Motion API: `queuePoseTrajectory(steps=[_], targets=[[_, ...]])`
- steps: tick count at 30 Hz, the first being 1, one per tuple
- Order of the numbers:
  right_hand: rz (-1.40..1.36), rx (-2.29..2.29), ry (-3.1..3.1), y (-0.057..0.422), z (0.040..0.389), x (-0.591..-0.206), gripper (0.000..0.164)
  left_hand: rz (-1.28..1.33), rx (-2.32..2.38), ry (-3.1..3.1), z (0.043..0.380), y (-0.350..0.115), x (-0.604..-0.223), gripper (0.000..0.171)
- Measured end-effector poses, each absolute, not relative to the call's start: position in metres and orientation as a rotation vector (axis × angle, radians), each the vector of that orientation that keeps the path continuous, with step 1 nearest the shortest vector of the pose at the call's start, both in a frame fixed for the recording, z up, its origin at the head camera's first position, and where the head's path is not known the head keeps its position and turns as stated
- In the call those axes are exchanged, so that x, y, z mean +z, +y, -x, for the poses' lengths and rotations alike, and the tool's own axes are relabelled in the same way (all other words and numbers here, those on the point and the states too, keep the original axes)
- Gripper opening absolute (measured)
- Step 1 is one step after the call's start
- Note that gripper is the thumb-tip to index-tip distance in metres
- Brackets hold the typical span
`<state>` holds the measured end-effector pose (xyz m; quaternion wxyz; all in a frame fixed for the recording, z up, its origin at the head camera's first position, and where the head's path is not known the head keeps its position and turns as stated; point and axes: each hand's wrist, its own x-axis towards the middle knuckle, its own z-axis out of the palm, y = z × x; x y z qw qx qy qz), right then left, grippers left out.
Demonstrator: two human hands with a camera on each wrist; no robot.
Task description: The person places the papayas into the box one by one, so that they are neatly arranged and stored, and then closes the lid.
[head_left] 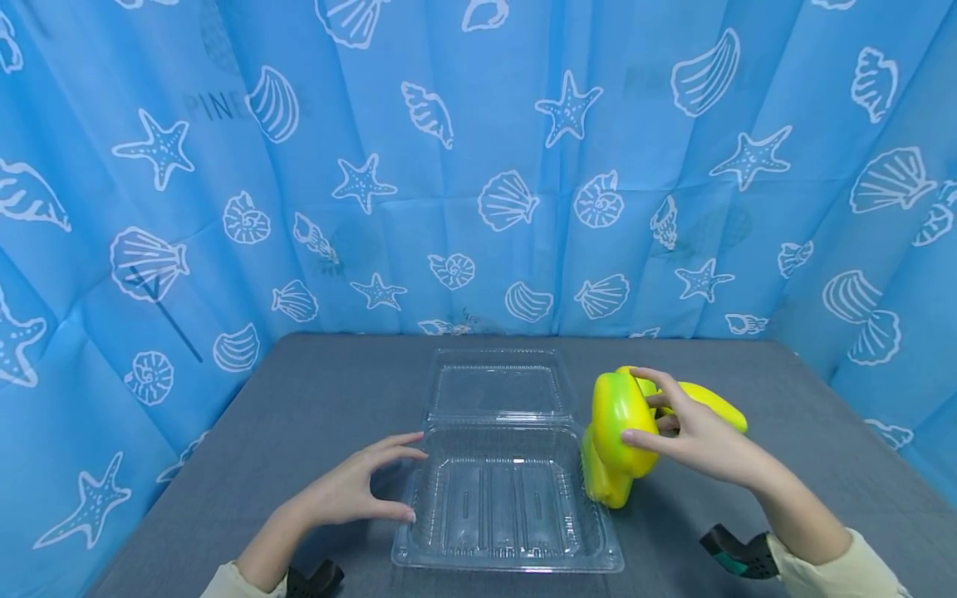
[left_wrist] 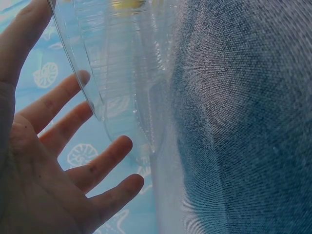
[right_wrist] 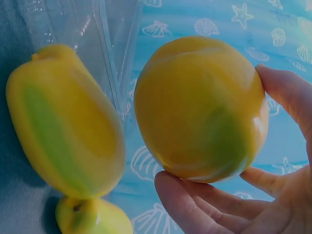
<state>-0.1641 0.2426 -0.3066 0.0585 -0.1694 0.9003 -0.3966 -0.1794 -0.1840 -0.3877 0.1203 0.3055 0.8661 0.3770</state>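
A clear plastic clamshell box (head_left: 504,507) lies opened on the table, its lid (head_left: 497,389) folded away to the back. At its left side is my left hand (head_left: 340,490), fingers spread and fairly straight; in the left wrist view fingertips (left_wrist: 84,77) meet or sit very near the rim. My right hand (head_left: 699,436) grips a yellow-green mango-like fruit (head_left: 617,415) between thumb and fingers, to the right of the box. Under it, against the box's right wall, is another such fruit (right_wrist: 68,124). One more yellow fruit (head_left: 714,405) lies behind the right hand.
A grey cloth covers the table (head_left: 344,378). Behind and at both sides hangs a blue curtain (head_left: 463,124) with white shells and starfish. Part of another yellow fruit (head_left: 626,370) shows behind the held one.
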Motion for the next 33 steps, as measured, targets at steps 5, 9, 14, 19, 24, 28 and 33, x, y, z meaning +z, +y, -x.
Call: queuePoseTrajectory(steps=[5, 9, 14, 19, 24, 28, 33], targets=[[0.561, -1.207, 2.718, 0.236, 0.164, -0.306, 0.082, -0.892, 1.098, 2.535, 0.180, -0.184, -0.388, 0.064], [0.555, -1.181, 2.734, 0.231, 0.163, -0.304, 0.082, -0.897, 1.098, 2.532, 0.180, -0.184, -0.388, 0.064], [0.540, -1.142, 2.748, 0.225, 0.165, -0.302, 0.084, -0.901, 1.103, 2.528, 0.180, -0.185, -0.388, 0.063], [0.569, -1.108, 2.765, 0.220, 0.167, -0.302, 0.084, -0.903, 1.104, 2.531, 0.179, -0.185, -0.388, 0.063], [0.584, -1.084, 2.772, 0.214, 0.168, -0.301, 0.086, -0.901, 1.104, 2.533, 0.179, -0.184, -0.388, 0.063], [0.592, -1.087, 2.741, 0.209, 0.170, -0.300, 0.087, -0.904, 1.097, 2.543, 0.179, -0.184, -0.388, 0.064], [0.642, -1.107, 2.691, 0.203, 0.172, -0.300, 0.087, -0.909, 1.093, 2.559, 0.179, -0.184, -0.388, 0.064]])
